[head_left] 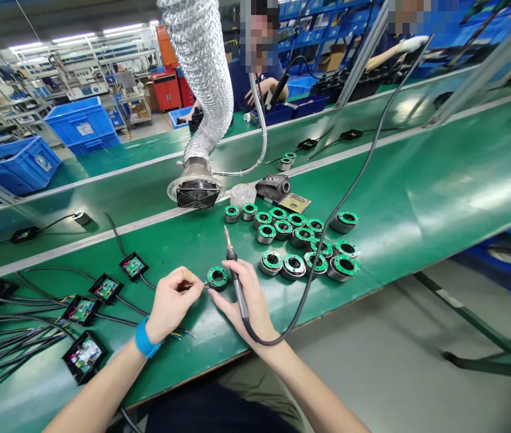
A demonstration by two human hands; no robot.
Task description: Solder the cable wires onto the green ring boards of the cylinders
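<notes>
My right hand [252, 300] is closed around a soldering iron [239, 291], its bare tip pointing up and away from me, its cable looping back over the forearm. Thumb and fingertips of my left hand [175, 304] are pinched on a thin wire [206, 284] beside a metal ring part with a green circuit board on top [217, 285]. That ring stands on the green bench between both hands, close to my right thumb. What the wire's far end joins is too small to tell. A blue band [147, 340] is on my left wrist.
Several similar green-topped rings [292, 267] stand to the right. Black boxes with circuit boards [85, 355] and cables lie left. A fan-fronted exhaust duct [198, 195] hangs ahead, near a soldering iron stand [276, 187]. A co-worker [260, 87] sits beyond the partition.
</notes>
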